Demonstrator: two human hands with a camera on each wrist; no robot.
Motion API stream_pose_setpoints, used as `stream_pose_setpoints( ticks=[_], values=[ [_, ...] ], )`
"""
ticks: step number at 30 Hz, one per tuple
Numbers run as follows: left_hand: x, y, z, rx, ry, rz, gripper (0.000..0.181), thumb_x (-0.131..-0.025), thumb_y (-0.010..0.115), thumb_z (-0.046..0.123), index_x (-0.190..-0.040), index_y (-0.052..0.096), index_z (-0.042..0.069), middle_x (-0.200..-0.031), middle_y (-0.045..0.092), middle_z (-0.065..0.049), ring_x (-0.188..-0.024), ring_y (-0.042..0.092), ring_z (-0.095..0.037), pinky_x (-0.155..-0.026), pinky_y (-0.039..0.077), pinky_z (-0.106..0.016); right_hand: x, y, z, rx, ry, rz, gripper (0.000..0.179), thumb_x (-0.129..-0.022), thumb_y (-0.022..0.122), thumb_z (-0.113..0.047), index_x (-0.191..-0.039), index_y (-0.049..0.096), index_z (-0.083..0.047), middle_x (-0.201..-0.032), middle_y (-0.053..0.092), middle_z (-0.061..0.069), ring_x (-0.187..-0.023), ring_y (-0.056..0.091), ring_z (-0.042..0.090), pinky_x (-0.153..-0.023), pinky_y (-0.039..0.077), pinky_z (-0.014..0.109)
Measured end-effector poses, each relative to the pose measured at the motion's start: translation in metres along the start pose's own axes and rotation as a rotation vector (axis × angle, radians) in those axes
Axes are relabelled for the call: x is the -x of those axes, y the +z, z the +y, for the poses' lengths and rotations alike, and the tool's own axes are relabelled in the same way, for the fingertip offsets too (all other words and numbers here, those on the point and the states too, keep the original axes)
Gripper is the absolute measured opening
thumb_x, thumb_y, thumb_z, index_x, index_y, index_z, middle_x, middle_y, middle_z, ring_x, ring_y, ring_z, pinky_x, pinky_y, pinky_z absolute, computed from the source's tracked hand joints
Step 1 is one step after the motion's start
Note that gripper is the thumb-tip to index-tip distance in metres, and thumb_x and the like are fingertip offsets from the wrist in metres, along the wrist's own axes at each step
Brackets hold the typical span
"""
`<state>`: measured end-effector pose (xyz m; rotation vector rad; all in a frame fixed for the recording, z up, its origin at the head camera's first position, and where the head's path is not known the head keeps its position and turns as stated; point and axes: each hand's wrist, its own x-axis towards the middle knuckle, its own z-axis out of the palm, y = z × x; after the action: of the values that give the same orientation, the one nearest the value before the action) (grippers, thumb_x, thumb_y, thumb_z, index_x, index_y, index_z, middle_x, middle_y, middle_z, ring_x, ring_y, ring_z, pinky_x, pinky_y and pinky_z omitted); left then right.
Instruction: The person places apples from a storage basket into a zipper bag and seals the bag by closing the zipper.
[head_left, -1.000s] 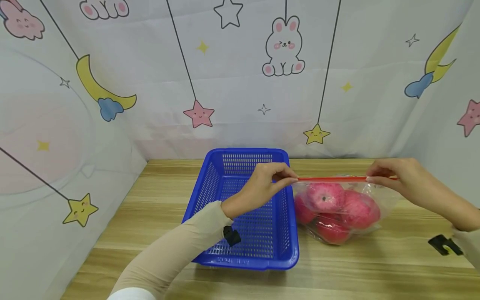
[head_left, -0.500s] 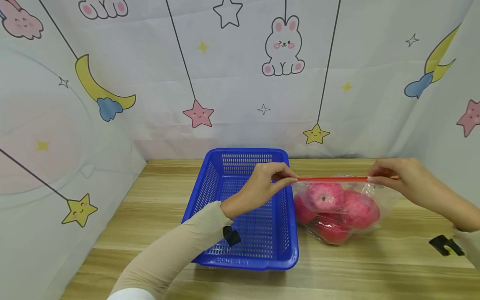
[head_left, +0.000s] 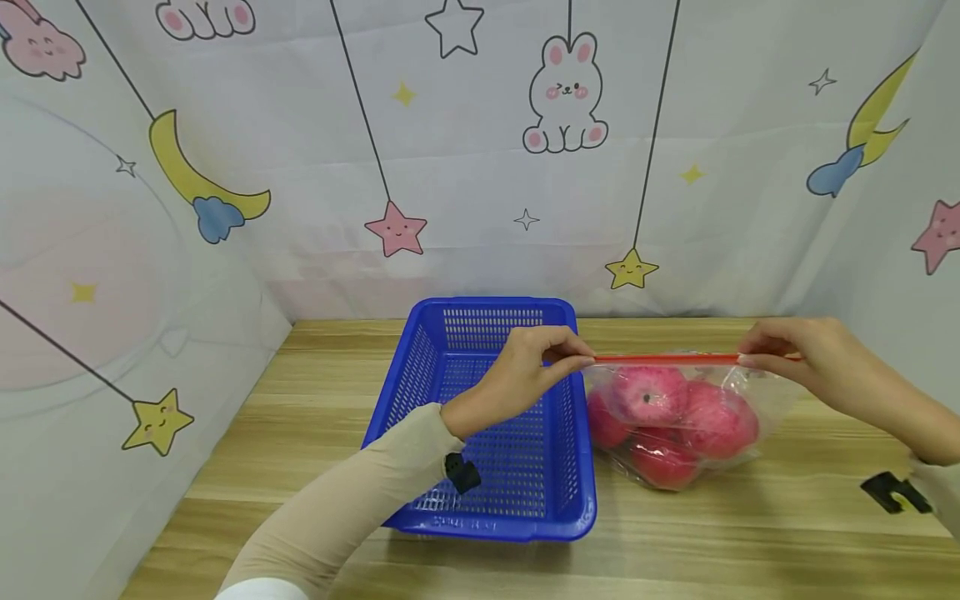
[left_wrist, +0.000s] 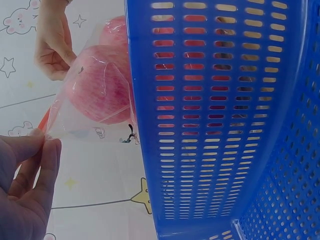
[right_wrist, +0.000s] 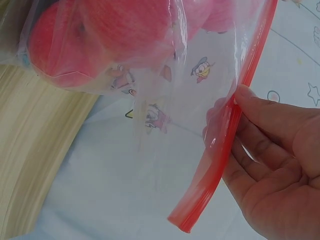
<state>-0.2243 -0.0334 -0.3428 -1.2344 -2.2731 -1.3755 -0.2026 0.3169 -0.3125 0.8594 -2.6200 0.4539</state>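
A clear zip bag [head_left: 772,396] with a red seal strip stands on the table, several red apples [head_left: 651,396] inside it. My left hand [head_left: 517,371] pinches the left end of the strip between thumb and fingers, above the basket's right rim. Near the strip's right end, my right hand [head_left: 817,358] pinches it the same way. In the right wrist view the thumb and fingers of the right hand [right_wrist: 280,150] lie on either side of the red strip [right_wrist: 215,155], whose end sticks out below them. The strip is stretched straight between both hands.
A blue plastic basket [head_left: 581,500] with slotted walls stands left of the bag, under the left forearm; no items show in it. The wooden table [head_left: 337,358] ends at a white patterned cloth [head_left: 465,150] behind and at the sides.
The right hand has slid slightly to the right along the red strip. The left hand, the apples and the basket have stayed in place.
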Motion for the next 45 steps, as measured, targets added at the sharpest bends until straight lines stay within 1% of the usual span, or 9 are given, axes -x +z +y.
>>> stream_pose_setpoints(
  ticks=[3, 7, 12, 19, 27, 32, 36, 39, 45],
  values=[
    [0.0, 0.0, 0.001, 0.002, -0.001, 0.0, 0.006, -0.094, 0.068, 0.006, -0.096, 0.073, 0.005, -0.091, 0.071, -0.001, -0.078, 0.065, -0.007, -0.071, 0.055, -0.02, 0.0, 0.0, 0.0, 0.002, 0.002, -0.001, 0.026, -0.072, 0.083, 0.005, -0.083, 0.069, -0.015, -0.076, 0.066, -0.013, -0.067, 0.057, -0.002, -0.059, 0.052, 0.022],
    [0.0, 0.0, 0.001, 0.005, -0.003, -0.002, 0.006, -0.094, 0.068, 0.006, -0.097, 0.073, 0.005, -0.091, 0.071, -0.001, -0.079, 0.067, -0.011, -0.071, 0.055, -0.021, 0.001, 0.0, 0.0, -0.001, 0.004, 0.001, 0.027, -0.072, 0.083, 0.005, -0.083, 0.069, -0.015, -0.076, 0.065, -0.013, -0.067, 0.057, -0.002, -0.06, 0.051, 0.021],
    [0.001, 0.0, 0.001, -0.001, -0.005, 0.0, 0.006, -0.094, 0.068, 0.006, -0.097, 0.073, 0.005, -0.091, 0.071, -0.001, -0.078, 0.066, -0.009, -0.072, 0.055, -0.021, 0.002, 0.0, 0.001, -0.006, 0.008, 0.002, 0.028, -0.072, 0.083, 0.005, -0.082, 0.068, -0.016, -0.075, 0.065, -0.013, -0.067, 0.057, -0.002, -0.06, 0.049, 0.017],
    [0.001, 0.0, -0.001, 0.004, -0.001, -0.002, 0.006, -0.094, 0.068, 0.006, -0.097, 0.073, 0.005, -0.091, 0.072, -0.002, -0.078, 0.068, -0.017, -0.071, 0.055, -0.02, 0.003, 0.0, 0.003, -0.005, 0.004, 0.007, 0.029, -0.071, 0.084, 0.006, -0.083, 0.068, -0.016, -0.076, 0.065, -0.013, -0.068, 0.058, -0.002, -0.061, 0.05, 0.017],
    [0.001, 0.0, -0.001, -0.003, 0.005, 0.001, 0.006, -0.094, 0.068, 0.006, -0.097, 0.073, 0.005, -0.091, 0.071, -0.002, -0.078, 0.068, -0.014, -0.071, 0.055, -0.02, 0.004, -0.001, 0.005, -0.003, 0.021, -0.003, 0.027, -0.072, 0.083, 0.005, -0.084, 0.069, -0.015, -0.077, 0.065, -0.014, -0.068, 0.058, -0.002, -0.061, 0.053, 0.022],
    [0.0, 0.0, 0.0, -0.008, 0.002, -0.004, 0.007, -0.094, 0.068, 0.007, -0.097, 0.074, 0.006, -0.092, 0.071, -0.001, -0.079, 0.067, -0.009, -0.072, 0.055, -0.019, 0.004, -0.001, 0.006, 0.006, 0.013, 0.007, 0.029, -0.071, 0.084, 0.006, -0.083, 0.069, -0.015, -0.076, 0.065, -0.014, -0.068, 0.058, -0.002, -0.06, 0.053, 0.021],
    [0.0, -0.001, 0.001, -0.009, -0.001, -0.005, 0.006, -0.094, 0.068, 0.007, -0.097, 0.073, 0.005, -0.092, 0.071, -0.001, -0.08, 0.066, -0.007, -0.072, 0.055, -0.019, 0.005, -0.001, 0.007, 0.0, 0.005, 0.008, 0.03, -0.07, 0.084, 0.007, -0.083, 0.068, -0.015, -0.076, 0.065, -0.014, -0.068, 0.058, -0.002, -0.061, 0.051, 0.015],
    [0.0, 0.0, 0.001, -0.003, -0.001, -0.003, 0.006, -0.094, 0.068, 0.005, -0.097, 0.073, 0.005, -0.092, 0.071, -0.001, -0.08, 0.066, -0.009, -0.072, 0.055, -0.02, 0.005, -0.001, 0.008, -0.002, 0.003, 0.005, 0.03, -0.07, 0.084, 0.007, -0.083, 0.068, -0.015, -0.077, 0.065, -0.014, -0.068, 0.059, -0.002, -0.062, 0.05, 0.013],
    [0.0, 0.0, 0.0, 0.005, 0.0, -0.004, 0.006, -0.094, 0.068, 0.005, -0.097, 0.073, 0.005, -0.092, 0.071, -0.002, -0.08, 0.068, -0.014, -0.073, 0.055, -0.02, 0.006, -0.002, 0.01, 0.01, 0.016, -0.015, 0.028, -0.071, 0.083, 0.006, -0.084, 0.069, -0.015, -0.077, 0.064, -0.014, -0.069, 0.058, -0.002, -0.061, 0.054, 0.022]
  ],
)
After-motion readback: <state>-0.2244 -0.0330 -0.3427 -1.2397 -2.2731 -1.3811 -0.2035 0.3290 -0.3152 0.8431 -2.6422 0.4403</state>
